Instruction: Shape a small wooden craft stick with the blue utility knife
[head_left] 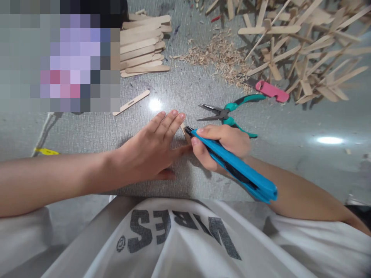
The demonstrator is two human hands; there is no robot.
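My right hand (222, 146) is wrapped round a blue utility knife (240, 168), its black tip pointing up and left. The tip meets a wooden stick (183, 127) that lies mostly hidden under my left hand. My left hand (158, 144) is spread flat, palm down, its fingertips beside the stick's end. Just beyond my right hand lie pliers (224, 113) with teal handles and parted jaws. Up and left of my left hand, another wooden stick (131, 102) with a slot in its middle rests on the table.
A stack of wooden sticks (145, 48) sits at the back left, beside a blurred area. Wood shavings (222, 56) are scattered at the back middle. A pink folding knife (272, 91) lies near a heap of joined sticks (307, 50) at the right. A cord (43, 133) with a yellow tag is at left.
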